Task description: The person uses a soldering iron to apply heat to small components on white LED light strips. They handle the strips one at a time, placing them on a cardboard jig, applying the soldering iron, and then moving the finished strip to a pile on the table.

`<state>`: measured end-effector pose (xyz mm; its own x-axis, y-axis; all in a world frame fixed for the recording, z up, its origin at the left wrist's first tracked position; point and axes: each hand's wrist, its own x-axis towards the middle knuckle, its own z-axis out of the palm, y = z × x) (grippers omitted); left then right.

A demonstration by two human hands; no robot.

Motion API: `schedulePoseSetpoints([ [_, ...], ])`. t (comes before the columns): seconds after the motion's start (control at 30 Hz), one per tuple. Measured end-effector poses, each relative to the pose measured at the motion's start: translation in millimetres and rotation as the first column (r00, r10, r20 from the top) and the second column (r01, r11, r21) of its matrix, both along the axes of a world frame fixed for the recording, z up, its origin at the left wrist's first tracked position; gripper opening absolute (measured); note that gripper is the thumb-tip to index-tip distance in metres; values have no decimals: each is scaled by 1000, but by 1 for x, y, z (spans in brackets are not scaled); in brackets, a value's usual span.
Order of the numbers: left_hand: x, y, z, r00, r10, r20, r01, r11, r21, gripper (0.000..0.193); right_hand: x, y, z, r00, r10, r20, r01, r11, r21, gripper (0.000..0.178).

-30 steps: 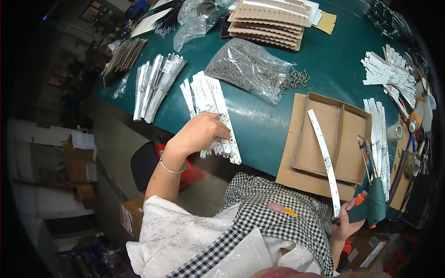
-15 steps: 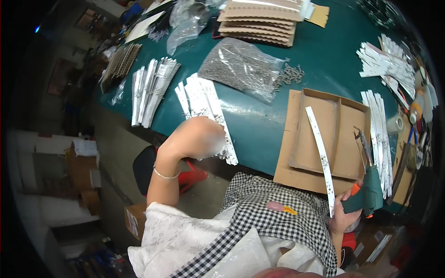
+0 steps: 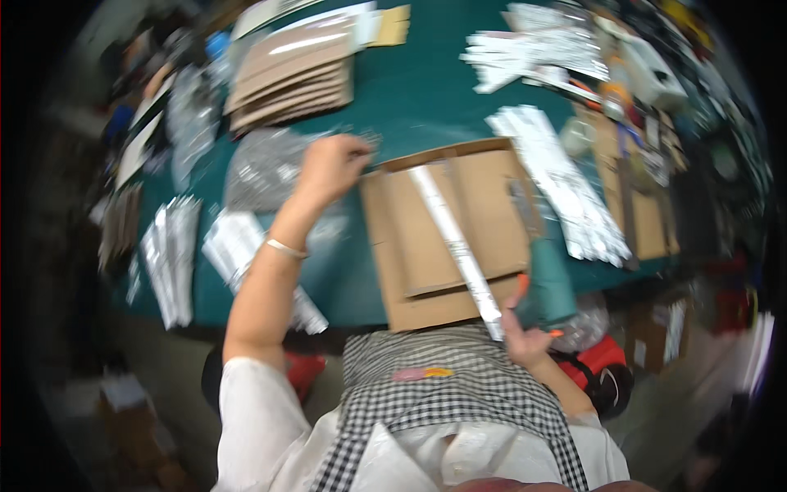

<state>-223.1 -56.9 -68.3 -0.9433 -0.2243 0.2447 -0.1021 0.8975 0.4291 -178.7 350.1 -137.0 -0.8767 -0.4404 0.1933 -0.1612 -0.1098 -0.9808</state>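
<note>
My left hand [image 3: 332, 168] reaches out over the table, fingers curled together at the small loose metal pieces [image 3: 370, 141]. Blur hides what they pinch. A clear bag [image 3: 258, 176] full of such pieces lies just left of it. My right hand [image 3: 522, 334], at the table's front edge, is closed on a green hot glue gun [image 3: 551, 283] with orange parts, its nozzle pointing away from me. A long white strip [image 3: 451, 234] slants across the shallow cardboard box [image 3: 384, 271], its near end against my right hand. Whether the fingers also grip the strip is unclear.
White strips lie in bundles at the left [image 3: 172, 262], under my left forearm [image 3: 234, 246], right of the box [image 3: 566, 189] and at the far right [image 3: 533, 57]. Stacked brown cardboard sheets [image 3: 291, 74] stand at the back. Tools and a tape roll [image 3: 578, 135] crowd the right side.
My left hand has moved from the white strips, forward and right, to the loose metal pieces. The view has turned rightward. The right hand keeps the glue gun.
</note>
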Motion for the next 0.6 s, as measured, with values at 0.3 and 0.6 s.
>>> schedulePoseSetpoints([
  [0.3, -27, -29, -54, 996, -6, 89, 0, 998, 60, 20, -35, 3, 0, 952, -205, -226, 214, 977, 16, 65],
  [0.6, -27, -17, -47, 998, -56, -19, 56, 998, -5, 17, -35, 6, 18, 984, -161, -71, 153, 982, -110, 51],
])
